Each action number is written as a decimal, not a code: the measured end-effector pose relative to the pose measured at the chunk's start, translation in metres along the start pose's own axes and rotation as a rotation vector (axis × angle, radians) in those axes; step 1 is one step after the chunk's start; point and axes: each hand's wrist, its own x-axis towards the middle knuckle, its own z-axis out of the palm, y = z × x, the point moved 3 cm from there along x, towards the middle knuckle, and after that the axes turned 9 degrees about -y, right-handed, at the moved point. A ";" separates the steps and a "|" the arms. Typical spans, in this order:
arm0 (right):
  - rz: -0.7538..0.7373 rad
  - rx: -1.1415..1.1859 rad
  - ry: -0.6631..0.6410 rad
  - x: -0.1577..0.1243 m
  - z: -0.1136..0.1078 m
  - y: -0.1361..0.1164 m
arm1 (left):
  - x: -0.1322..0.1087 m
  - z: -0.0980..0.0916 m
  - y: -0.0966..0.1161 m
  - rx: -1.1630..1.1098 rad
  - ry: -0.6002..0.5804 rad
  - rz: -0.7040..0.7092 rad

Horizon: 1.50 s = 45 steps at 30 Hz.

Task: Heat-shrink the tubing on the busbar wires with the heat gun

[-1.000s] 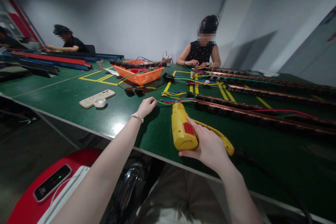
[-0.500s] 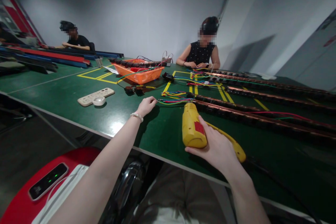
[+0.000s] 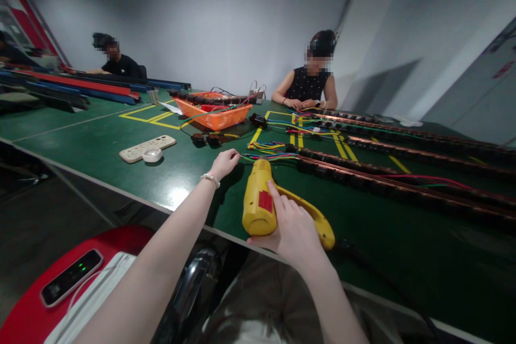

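My right hand [image 3: 296,226] is wrapped round a yellow heat gun [image 3: 258,199] with a red label, its nozzle pointing away from me at a bundle of coloured wires [image 3: 278,156]. My left hand [image 3: 226,163] is closed in a pinch at the left ends of these wires and holds them just above the table. The wires run right into a long dark bar with copper strips [image 3: 363,171]. Behind them lies a second group of wire ends [image 3: 264,146], yellow, blue and red. The heat gun's nozzle tip partly overlaps the wires.
On the green table [image 3: 92,156] are an orange basket [image 3: 217,118] of parts, a beige strip [image 3: 147,149] and a small white dish [image 3: 152,156]. More copper bars [image 3: 387,146] lie at the right. A person [image 3: 309,86] sits opposite; another [image 3: 121,64] is far left. A red stool [image 3: 24,301] stands below.
My right hand has moved the heat gun left along the wires, closer to my left hand. My left hand has stayed in place on the wire ends.
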 end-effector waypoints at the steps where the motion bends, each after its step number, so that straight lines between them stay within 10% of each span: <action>1: -0.020 0.003 -0.004 0.002 0.001 -0.006 | 0.000 0.000 0.000 0.003 0.004 0.002; 15: -0.108 0.033 -0.013 0.009 0.008 -0.034 | 0.001 -0.003 -0.001 0.027 -0.014 0.047; 45: 0.126 -0.046 0.091 -0.025 -0.011 0.074 | -0.003 -0.002 0.001 -0.012 -0.035 0.021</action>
